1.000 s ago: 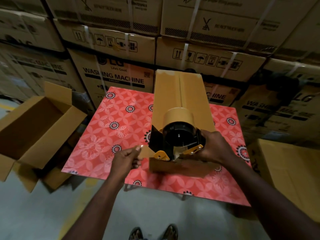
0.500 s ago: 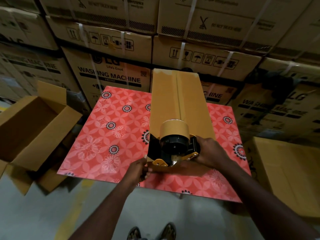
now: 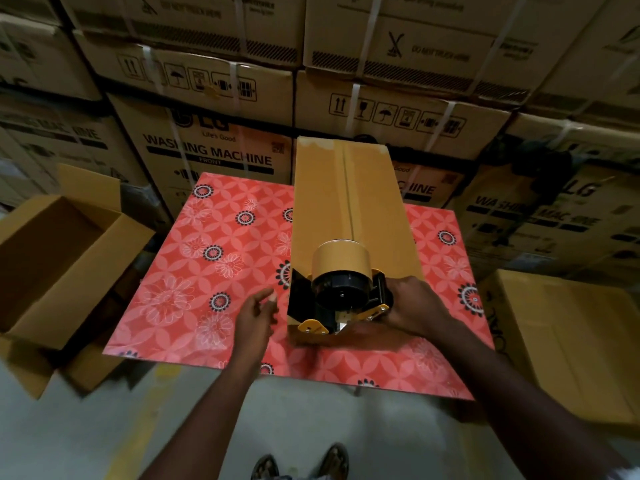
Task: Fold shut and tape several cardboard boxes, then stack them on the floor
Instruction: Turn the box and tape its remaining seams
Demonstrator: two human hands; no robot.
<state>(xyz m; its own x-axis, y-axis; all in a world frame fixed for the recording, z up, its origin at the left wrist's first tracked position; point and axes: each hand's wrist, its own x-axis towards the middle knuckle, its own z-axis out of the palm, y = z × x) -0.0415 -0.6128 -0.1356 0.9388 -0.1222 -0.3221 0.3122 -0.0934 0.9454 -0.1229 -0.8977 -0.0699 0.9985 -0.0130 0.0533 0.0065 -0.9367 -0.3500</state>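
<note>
One long box (image 3: 349, 209) is laid on the red flowered table (image 3: 207, 271), its long axis running straight away from the person and its centre seam lined up with that axis. One tape dispenser (image 3: 341, 292), carrying a single roll of tape (image 3: 341, 254), is set on the box's near end, right at the edge closest to the person. The dispenser is gripped by the right hand (image 3: 412, 306), whose fingers are curled round its handle on the right side. The left hand (image 3: 258, 313) is held just beside the box's near left corner with relaxed fingers and nothing in it. Whether it touches the cardboard cannot be told. The seam lies ahead of the grip and the near face just below it, so the next move is judged to turn on that near edge, where the free left hand is the nearer one for steadying the box. Three plain boxes are counted: the one on the table, one open box (image 3: 59, 265) at the left, and a third box (image 3: 568, 341), closed, at the right. Printed cartons (image 3: 214, 150) are stacked behind.
</note>
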